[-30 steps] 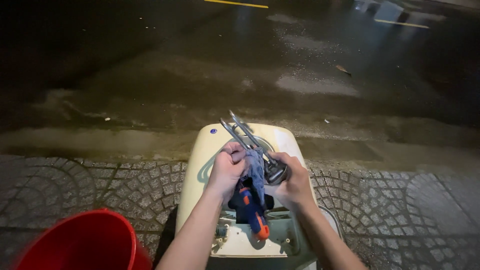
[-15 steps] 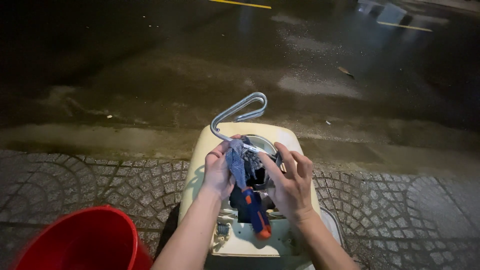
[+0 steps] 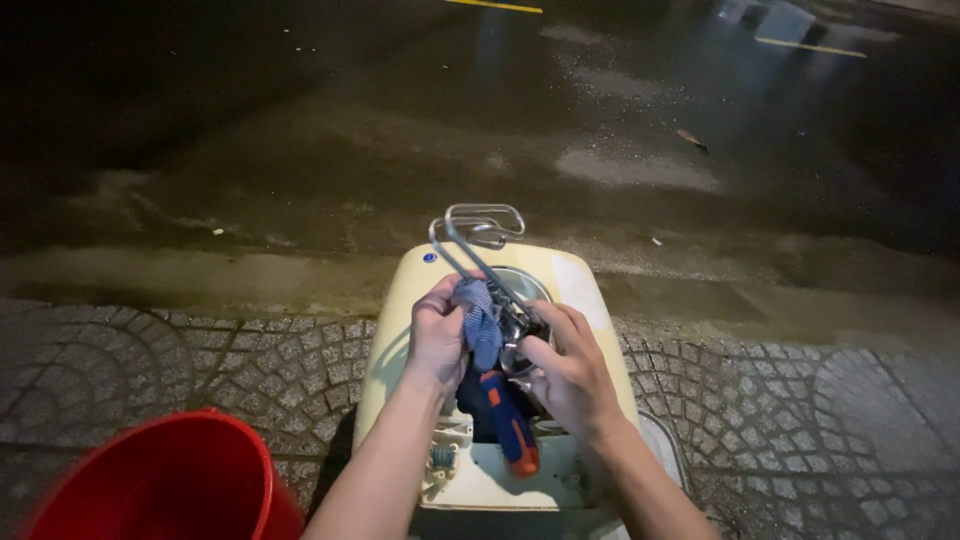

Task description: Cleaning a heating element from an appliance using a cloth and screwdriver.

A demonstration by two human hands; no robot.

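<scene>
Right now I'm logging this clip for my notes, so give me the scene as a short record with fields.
Setting: wet road, cobbled pavement, night
Left hand: presses a blue cloth to the metal
Right hand: grips the base of a bent metal tube element
Beneath: cream appliance casing, opened
Lying on it: orange and blue screwdriver
Near left: red bucket

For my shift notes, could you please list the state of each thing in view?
Left hand: gripping the blue cloth.
Right hand: holding the base of the bent metal coil.
Metal coil: lifted above the cream casing.
Screwdriver: lying on the casing.
Red bucket: upright on the paving; contents unseen.
</scene>
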